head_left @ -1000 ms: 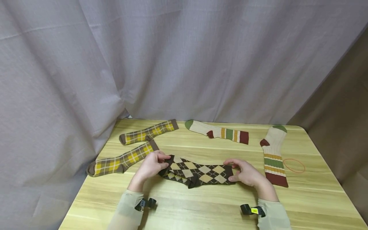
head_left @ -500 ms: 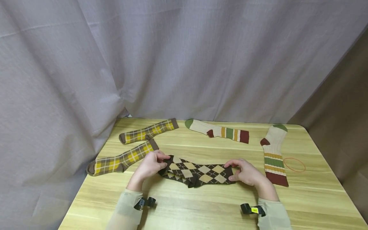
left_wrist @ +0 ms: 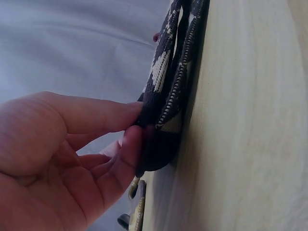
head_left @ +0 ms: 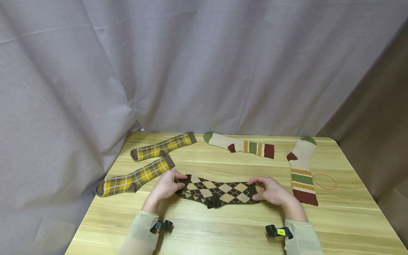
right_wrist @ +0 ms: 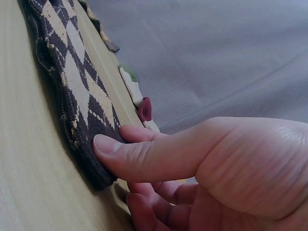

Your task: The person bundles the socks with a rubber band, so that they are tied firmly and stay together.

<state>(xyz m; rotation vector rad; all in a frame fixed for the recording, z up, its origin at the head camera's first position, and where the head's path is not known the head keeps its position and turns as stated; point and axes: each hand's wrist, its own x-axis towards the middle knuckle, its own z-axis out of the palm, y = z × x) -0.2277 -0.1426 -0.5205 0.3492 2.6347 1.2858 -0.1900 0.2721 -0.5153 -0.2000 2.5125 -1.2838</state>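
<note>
Two dark brown argyle socks (head_left: 224,193) with cream and tan diamonds lie one over the other near the table's middle. At the toe end, my left hand (head_left: 167,184) pinches the upper sock between thumb and fingers. The left wrist view shows the thumb and a finger closed on its dark toe (left_wrist: 146,108), with the lower sock (left_wrist: 171,125) just beneath. My right hand (head_left: 271,191) grips the cuff end (right_wrist: 98,159), thumb on top and fingers at the far edge. Whether it has both cuffs between its fingers is hard to tell.
Two yellow-and-brown plaid socks (head_left: 164,146) lie apart at the left. A cream striped sock (head_left: 220,139) lies along the back edge, and its like (head_left: 301,166) lies lengthwise at the right. Beside that is a thin orange loop (head_left: 324,181). Grey curtain (head_left: 204,71) hangs behind the table.
Both hands keep their places on the argyle socks. The upper sock's toe end, in my left hand, sits slightly lower than before. The other socks lie still.
</note>
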